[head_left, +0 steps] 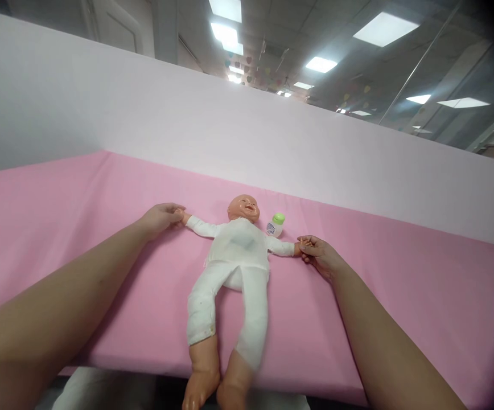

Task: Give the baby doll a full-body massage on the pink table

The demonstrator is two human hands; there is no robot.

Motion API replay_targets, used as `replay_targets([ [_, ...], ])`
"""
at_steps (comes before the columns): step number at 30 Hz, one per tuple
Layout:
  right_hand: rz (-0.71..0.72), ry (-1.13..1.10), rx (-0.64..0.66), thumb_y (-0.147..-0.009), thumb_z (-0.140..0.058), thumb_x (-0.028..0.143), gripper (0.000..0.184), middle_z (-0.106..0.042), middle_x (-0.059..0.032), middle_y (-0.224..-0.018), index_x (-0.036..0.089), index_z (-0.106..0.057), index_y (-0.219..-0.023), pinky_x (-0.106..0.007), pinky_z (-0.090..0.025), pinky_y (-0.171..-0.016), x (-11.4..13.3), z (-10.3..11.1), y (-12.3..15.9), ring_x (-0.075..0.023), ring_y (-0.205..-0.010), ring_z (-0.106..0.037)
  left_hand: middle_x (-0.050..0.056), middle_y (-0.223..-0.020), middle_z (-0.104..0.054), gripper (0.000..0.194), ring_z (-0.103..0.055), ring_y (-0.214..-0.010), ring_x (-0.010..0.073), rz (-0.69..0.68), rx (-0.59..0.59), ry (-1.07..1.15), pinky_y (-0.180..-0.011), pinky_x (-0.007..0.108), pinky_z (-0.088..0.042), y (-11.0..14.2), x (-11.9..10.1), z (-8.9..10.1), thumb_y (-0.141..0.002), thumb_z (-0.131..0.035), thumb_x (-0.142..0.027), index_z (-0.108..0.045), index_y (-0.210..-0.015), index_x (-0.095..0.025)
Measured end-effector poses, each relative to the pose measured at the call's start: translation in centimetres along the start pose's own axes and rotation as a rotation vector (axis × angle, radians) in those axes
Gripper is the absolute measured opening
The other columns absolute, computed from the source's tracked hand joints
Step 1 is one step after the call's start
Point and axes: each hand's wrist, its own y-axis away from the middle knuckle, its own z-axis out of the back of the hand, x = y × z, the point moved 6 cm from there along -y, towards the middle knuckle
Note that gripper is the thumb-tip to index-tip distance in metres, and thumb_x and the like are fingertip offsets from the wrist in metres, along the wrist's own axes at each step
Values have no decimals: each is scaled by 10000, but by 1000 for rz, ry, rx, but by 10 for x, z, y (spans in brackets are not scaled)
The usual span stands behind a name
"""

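Observation:
A baby doll point(239, 245) with a white cloth body lies on its back on a pink-covered table point(153, 296), head at the far side and feet over the near edge. Its arms are stretched out to both sides. My left hand point(161, 219) is closed around the doll's hand on the left. On the right, my right hand point(321, 256) grips the doll's other hand between thumb and fingers. Beside the doll's head stands a small bottle point(275, 225) with a green cap and a printed label, touched by neither hand.
A white partition wall point(187, 125) runs along the back of the table. Beyond it are ceiling lights point(386, 29) and glass panels. White clothing point(106, 390) shows below the near table edge.

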Motion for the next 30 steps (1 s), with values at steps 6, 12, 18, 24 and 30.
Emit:
replay_targets([
  [6,2,89,-72,-735,-863,445,383,-537,58,-559,215,-576,-843,-220,-342,-422,0,-4,-2,-97,-451,-454,41,-640,-682,385,-614,-563,166,-17,-70,-114,-518,268,-485,8,-10,-5,-622,-881,-384,-699,-881,-165],
  [12,27,147,-108,-794,-770,611,440,-448,76,-449,228,-554,-779,-222,-260,-392,-3,-4,-7,-97,-389,-356,46,-589,-657,292,-606,-522,177,-10,-123,-160,-502,283,-496,9,-10,-5,-723,-811,-440,-669,-752,-186],
  [18,20,111,-137,-869,-670,586,381,-451,61,-457,207,-632,-865,-230,-253,-390,-7,2,-10,-101,-391,-345,69,-639,-687,256,-628,-530,190,9,-133,-126,-480,278,-493,3,-4,0,-750,-773,-388,-725,-863,-164],
  [24,-4,6,-178,-820,-724,382,269,-522,35,-585,186,-654,-991,-221,-265,-395,-8,8,-11,-82,-421,-373,98,-730,-724,329,-666,-574,200,46,-101,-30,-527,297,-538,-1,0,1,-718,-785,-269,-728,-1005,-120],
  [30,-12,-94,-55,-786,-781,308,309,-638,-43,-794,195,-688,-1058,-262,-482,-510,-4,8,-5,-133,-599,-544,108,-809,-737,497,-669,-610,185,37,-49,61,-613,325,-565,3,-3,-1,-658,-861,-233,-716,-1114,-98],
])
